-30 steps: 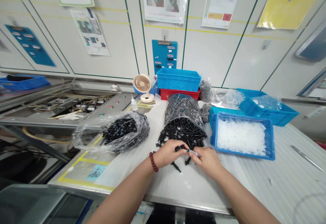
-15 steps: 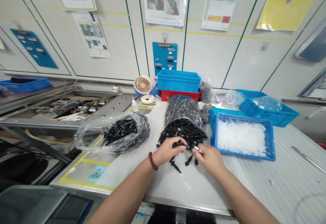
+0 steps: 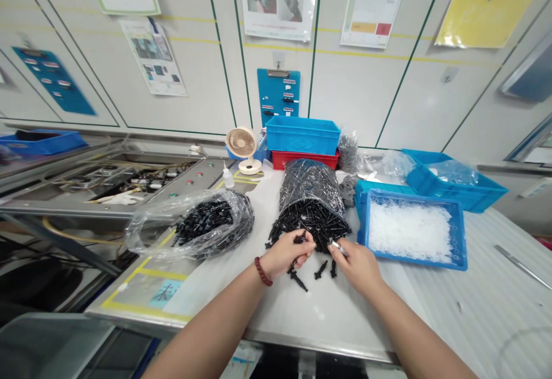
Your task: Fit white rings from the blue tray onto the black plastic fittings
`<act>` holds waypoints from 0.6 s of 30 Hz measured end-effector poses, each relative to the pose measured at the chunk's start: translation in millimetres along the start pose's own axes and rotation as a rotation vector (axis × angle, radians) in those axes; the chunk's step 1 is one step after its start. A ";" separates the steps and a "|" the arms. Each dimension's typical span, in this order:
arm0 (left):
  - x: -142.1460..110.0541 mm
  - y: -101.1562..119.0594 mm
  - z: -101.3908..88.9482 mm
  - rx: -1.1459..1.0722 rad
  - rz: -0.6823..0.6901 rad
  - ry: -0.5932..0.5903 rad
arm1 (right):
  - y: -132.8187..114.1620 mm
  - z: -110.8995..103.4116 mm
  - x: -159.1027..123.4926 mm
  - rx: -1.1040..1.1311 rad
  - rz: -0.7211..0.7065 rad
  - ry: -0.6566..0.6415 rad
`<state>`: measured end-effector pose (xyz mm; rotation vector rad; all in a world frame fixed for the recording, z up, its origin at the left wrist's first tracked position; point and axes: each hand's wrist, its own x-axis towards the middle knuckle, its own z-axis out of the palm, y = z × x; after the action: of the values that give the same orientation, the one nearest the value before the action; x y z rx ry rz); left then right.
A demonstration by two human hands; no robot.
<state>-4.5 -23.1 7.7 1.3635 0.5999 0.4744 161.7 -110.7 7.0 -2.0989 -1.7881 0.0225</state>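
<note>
My left hand [image 3: 287, 254] is closed around a small black plastic fitting [image 3: 299, 240], mostly hidden by the fingers. In my right hand [image 3: 359, 264] is a short silver pen-like tool [image 3: 338, 247], its tip pointing toward the left hand. A small gap separates the two hands. Just beyond them, a heap of black fittings [image 3: 317, 218] spills from the mouth of a clear plastic bag [image 3: 309, 182]. Below the hands a few loose fittings lie on the white tabletop, among them one black fitting [image 3: 298, 281] and a shorter one [image 3: 320, 270].
An open clear bag [image 3: 150, 226] of black parts lies at left. At right, a blue tray [image 3: 464, 241] holds small white pieces, tilted against another bin. Tweezers [image 3: 521, 267] rest at far right. Behind stand a beige fan [image 3: 241, 143], a dropper bottle [image 3: 227, 177] and a blue bin [image 3: 303, 136].
My hands have drawn slightly apart. The silver tool has come away from the black fitting, and the fitting has turned within my left hand.
</note>
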 end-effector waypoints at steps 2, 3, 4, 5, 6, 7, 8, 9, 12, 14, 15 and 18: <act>2.5 -5.0 4.0 0.336 0.131 0.048 | 0.0 0.4 -0.1 -0.001 -0.004 0.002; 3.6 -7.1 5.8 0.485 0.187 0.062 | 0.2 0.8 -0.1 0.000 -0.006 0.004; 4.4 -8.7 7.2 0.597 0.227 0.071 | 0.5 1.1 -0.1 0.000 -0.007 0.007; 5.0 -9.7 7.9 0.669 0.249 0.080 | 0.8 1.5 -0.1 -0.001 -0.007 0.013; 5.3 -10.0 8.0 0.709 0.256 0.089 | 1.2 1.8 0.0 -0.002 -0.006 0.018; 5.3 -9.8 7.5 0.728 0.259 0.101 | 1.5 2.1 0.1 -0.004 -0.006 0.025; 5.3 -9.3 6.6 0.733 0.266 0.115 | 1.9 2.4 0.1 -0.005 -0.007 0.033; 5.1 -8.6 5.3 0.729 0.277 0.126 | 2.2 2.6 0.1 -0.005 -0.008 0.039; 4.8 -7.9 2.5 0.703 0.273 0.133 | 2.7 3.1 0.0 0.005 -0.018 0.049; 5.2 -9.7 3.1 0.732 0.251 0.125 | 2.8 3.1 -0.2 0.010 -0.021 0.051; 5.6 -11.3 4.3 0.787 0.252 0.115 | 2.7 3.0 -0.3 0.012 -0.020 0.051; 7.0 -17.7 10.5 1.090 0.297 0.043 | 2.2 2.8 -0.4 0.013 -0.012 0.043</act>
<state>7.1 -29.3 -9.6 2.5072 0.7276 0.4188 163.0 -110.6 3.7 -2.0642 -1.7703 -0.0138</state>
